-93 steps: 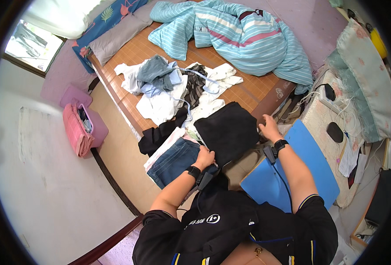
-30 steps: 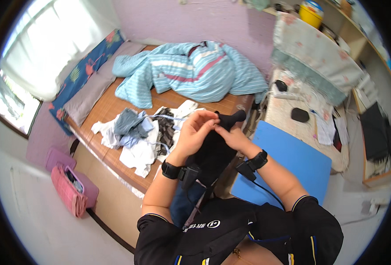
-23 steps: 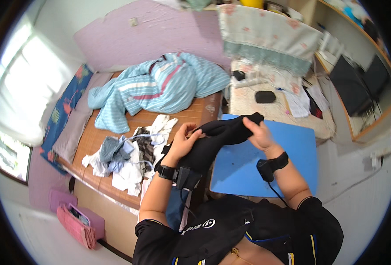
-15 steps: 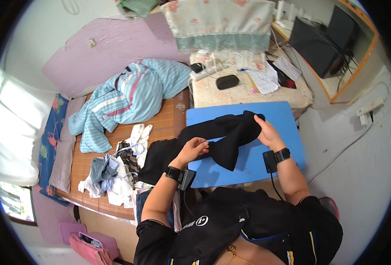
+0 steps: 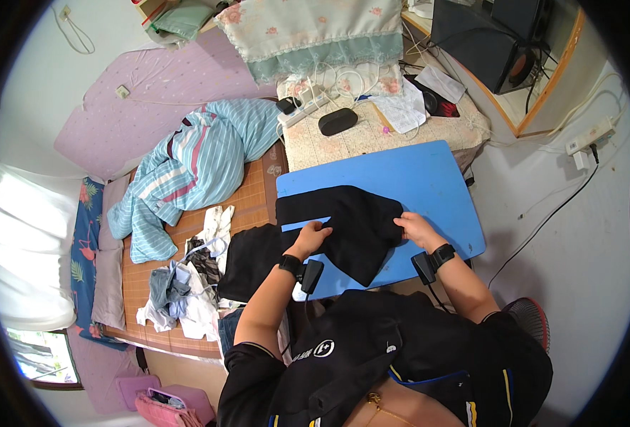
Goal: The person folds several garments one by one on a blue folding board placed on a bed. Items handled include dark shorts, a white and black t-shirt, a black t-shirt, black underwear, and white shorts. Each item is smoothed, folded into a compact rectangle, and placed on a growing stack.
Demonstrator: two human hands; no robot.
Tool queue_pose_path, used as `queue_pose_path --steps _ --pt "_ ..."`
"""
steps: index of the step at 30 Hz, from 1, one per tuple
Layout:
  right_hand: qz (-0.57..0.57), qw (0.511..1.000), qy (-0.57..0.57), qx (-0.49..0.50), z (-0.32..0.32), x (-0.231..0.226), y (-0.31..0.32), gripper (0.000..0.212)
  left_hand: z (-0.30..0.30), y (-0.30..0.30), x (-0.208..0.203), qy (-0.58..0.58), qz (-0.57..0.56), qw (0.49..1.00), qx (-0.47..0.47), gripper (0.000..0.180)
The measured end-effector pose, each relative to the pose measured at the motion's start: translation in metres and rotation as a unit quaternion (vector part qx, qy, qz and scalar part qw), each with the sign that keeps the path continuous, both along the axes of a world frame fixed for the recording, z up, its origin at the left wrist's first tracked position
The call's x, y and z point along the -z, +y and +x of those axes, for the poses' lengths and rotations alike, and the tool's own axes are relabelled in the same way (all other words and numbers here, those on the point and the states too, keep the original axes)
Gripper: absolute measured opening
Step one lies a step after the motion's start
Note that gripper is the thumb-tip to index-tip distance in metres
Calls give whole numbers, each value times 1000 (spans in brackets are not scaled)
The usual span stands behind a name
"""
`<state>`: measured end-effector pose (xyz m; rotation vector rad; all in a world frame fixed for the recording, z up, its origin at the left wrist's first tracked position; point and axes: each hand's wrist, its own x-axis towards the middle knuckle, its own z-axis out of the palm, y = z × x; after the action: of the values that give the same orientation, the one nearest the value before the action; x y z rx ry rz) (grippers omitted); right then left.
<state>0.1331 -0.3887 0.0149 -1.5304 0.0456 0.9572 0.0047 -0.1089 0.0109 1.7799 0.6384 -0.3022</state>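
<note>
A black garment, which looks like a pair of trousers (image 5: 361, 231), lies spread over the blue table (image 5: 436, 178). A strip of blue shows in the gap between its two parts on the left. My left hand (image 5: 311, 237) pinches the cloth at the inner end of this gap. At the right end, my right hand (image 5: 416, 228) grips the garment's edge between thumb and fingers. More black cloth (image 5: 251, 260) reaches onto the bed at the left; my left hand and wrist hide whether it belongs to the same piece.
Left of the table is a bed with a brown mat (image 5: 258, 188), a heap of crumpled clothes (image 5: 187, 288) and a striped blue quilt (image 5: 208, 156). Behind the table, a cloth-covered surface holds a black case (image 5: 337, 122), a power strip (image 5: 304, 110) and papers (image 5: 404, 110). A fan (image 5: 528, 320) stands at the right.
The garment has come down from a bunched, lifted shape to lie flatter on the table. My right hand has moved lower and nearer to me, and the view has shifted a little.
</note>
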Motion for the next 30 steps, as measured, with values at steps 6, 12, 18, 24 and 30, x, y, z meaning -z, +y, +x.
queue_pose_path --steps 6,12,18,24,30 --pt "188 981 56 11 -9 -21 6 16 38 0 45 -63 175 982 13 60" --pt "253 965 73 5 -9 -48 4 25 56 -24 -11 103 -69 989 82 31" --pt "291 953 86 12 -3 -42 -1 27 54 -26 0 59 -22 994 87 19" --pt "184 982 42 3 -1 -27 2 30 55 -18 -9 54 -151 987 -18 14" --pt "55 998 -14 -39 -4 -10 -8 34 46 9 -9 -16 -366 922 -123 4"
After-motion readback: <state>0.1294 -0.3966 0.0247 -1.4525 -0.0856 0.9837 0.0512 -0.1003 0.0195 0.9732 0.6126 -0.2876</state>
